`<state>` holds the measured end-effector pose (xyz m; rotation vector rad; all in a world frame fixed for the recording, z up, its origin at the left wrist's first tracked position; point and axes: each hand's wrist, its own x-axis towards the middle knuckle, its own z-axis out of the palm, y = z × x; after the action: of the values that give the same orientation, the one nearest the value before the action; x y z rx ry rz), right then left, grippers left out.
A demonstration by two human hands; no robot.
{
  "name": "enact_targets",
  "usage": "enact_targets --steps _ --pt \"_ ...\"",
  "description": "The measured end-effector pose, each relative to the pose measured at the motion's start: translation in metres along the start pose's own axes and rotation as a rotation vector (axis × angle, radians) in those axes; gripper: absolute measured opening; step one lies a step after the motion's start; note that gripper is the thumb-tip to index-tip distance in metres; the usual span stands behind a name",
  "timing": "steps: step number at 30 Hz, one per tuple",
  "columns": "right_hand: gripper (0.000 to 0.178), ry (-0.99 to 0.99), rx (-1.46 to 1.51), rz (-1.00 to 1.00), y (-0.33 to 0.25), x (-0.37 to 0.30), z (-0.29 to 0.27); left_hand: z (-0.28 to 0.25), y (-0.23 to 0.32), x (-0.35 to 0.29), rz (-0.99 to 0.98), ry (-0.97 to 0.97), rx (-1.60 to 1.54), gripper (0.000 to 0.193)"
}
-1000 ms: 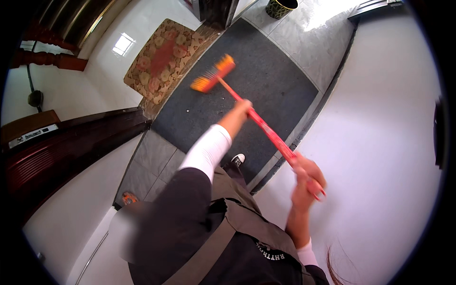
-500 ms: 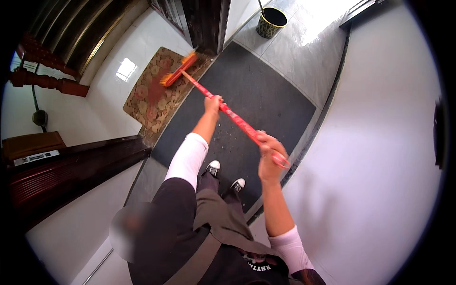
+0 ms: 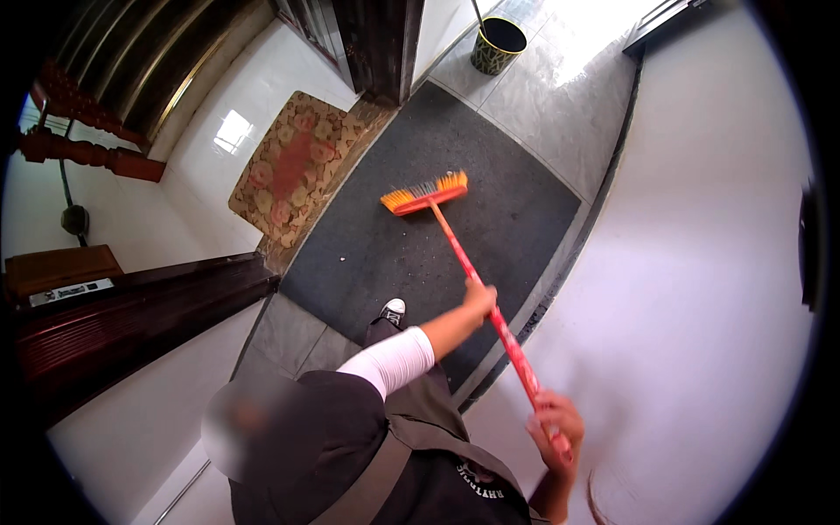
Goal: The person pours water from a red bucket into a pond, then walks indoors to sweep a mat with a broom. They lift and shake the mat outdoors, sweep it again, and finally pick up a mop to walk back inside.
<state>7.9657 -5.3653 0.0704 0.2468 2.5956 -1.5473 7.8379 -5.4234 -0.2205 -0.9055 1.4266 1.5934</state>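
Both hands hold a broom (image 3: 458,250) with a red handle and an orange-bristled head. My left hand (image 3: 479,298) wraps round the middle of the handle. Higher up, close to its top end, my right hand (image 3: 556,423) is closed round the handle. The broom slants away from me to the far left. Its head rests on or just over a dark grey mat (image 3: 367,262), with the bristles toward the far side. Small pale crumbs are scattered on the mat, nearer to me than the head.
A patterned brown and red doormat (image 3: 293,166) lies across the threshold on the left. Dark wooden door frames (image 3: 140,319) flank that doorway. A black and gold bin (image 3: 497,48) stands at the far end on grey tiles. The white wall (image 3: 700,262) runs close along my right.
The broom head has come off the patterned doormat, moving right and toward me onto the grey mat. Both hands have shifted right and nearer to me, still gripping the handle.
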Motion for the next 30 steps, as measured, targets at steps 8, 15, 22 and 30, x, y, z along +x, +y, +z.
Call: enact_targets --steps 8,15,22,30 --pt "0.044 -0.347 0.408 1.016 0.07 -0.092 -0.026 0.015 -0.133 -0.092 -0.12 -0.233 0.269 0.061" --pt "0.031 -0.416 0.103 1.187 0.209 -0.1 0.1 -0.122 -0.21 -0.019 0.37 -0.324 0.489 0.015" --pt "0.029 -0.254 -0.211 0.933 0.264 -0.217 0.12 -0.41 -0.246 0.018 0.016 0.581 -0.237 0.006" --pt "0.024 -0.22 -0.121 1.52 0.306 -0.31 0.156 -0.531 -0.332 0.162 -0.101 0.88 -0.555 0.004"
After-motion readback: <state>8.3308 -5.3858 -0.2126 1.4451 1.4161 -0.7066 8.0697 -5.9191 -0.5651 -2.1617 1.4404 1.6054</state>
